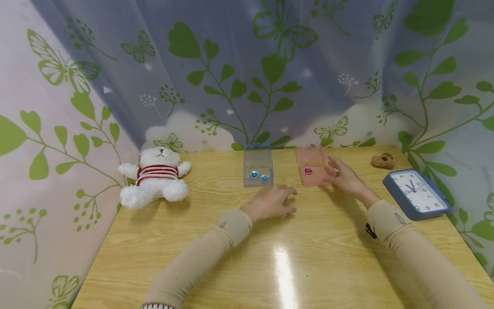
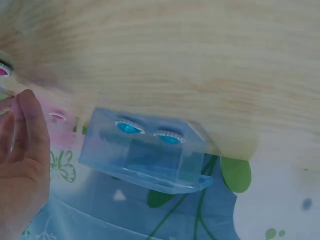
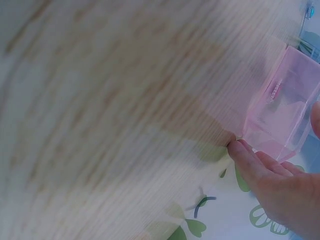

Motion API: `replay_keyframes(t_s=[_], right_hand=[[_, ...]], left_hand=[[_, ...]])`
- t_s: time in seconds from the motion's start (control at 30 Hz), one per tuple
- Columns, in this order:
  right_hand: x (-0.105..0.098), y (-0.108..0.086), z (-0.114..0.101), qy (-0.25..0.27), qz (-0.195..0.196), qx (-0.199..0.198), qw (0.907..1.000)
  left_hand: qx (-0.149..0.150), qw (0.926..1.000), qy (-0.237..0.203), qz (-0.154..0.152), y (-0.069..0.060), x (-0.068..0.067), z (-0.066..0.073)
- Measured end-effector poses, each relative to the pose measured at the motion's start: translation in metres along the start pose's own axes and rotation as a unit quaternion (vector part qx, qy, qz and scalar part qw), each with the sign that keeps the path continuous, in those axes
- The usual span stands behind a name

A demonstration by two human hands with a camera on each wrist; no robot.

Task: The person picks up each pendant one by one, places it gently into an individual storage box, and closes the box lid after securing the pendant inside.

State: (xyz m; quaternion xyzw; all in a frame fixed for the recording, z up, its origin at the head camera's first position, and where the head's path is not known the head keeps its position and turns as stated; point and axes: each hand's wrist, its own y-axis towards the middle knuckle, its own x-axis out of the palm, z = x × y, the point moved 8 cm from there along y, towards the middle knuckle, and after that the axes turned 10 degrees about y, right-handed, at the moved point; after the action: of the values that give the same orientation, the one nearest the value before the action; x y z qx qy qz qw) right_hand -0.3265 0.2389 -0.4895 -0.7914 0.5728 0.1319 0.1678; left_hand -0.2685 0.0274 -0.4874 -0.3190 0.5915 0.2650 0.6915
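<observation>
Over the wooden table, my left hand (image 1: 272,202) has loosely bent, parted fingers beside a pink gem (image 1: 287,214). In the left wrist view, this hand (image 2: 25,160) is apart from that gem (image 2: 4,71). The fingers of my right hand (image 1: 347,178) rest at the right side of an open pink box (image 1: 318,171), which holds a pink gem (image 1: 308,170). The right wrist view shows the hand (image 3: 280,185) with extended fingers at the box's (image 3: 280,120) end. An open blue box (image 1: 257,163) holds two blue gems (image 1: 254,174).
A white plush bear (image 1: 158,176) in a striped top sits at the left. At the right are a blue-framed clock (image 1: 417,193), a small brown object (image 1: 383,161) and a black item (image 1: 371,231) beside my right sleeve. A patterned curtain (image 1: 231,86) hangs behind.
</observation>
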Motion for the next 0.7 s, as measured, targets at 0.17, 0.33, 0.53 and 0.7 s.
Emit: replay_keyframes(t_s=[0.17,0.33,0.53,0.7], right_hand=[[0.0,0.003,0.002,-0.002,-0.001,0.003,1.0],[-0.001,0.003,0.003,-0.002,-0.001,0.008,1.0],[-0.001,0.0,0.001,-0.001,-0.003,0.009,1.0],[0.0,-0.001,0.0,-0.001,-0.005,0.009,0.9999]], left_hand=[[0.009,0.9994,0.032,-0.01,-0.003,0.008,0.003],[0.017,0.9983,0.055,-0.01,-0.005,0.012,0.005],[0.013,0.9955,0.094,-0.004,-0.006,0.014,0.007],[0.007,0.9937,0.112,-0.002,-0.008,0.015,0.01]])
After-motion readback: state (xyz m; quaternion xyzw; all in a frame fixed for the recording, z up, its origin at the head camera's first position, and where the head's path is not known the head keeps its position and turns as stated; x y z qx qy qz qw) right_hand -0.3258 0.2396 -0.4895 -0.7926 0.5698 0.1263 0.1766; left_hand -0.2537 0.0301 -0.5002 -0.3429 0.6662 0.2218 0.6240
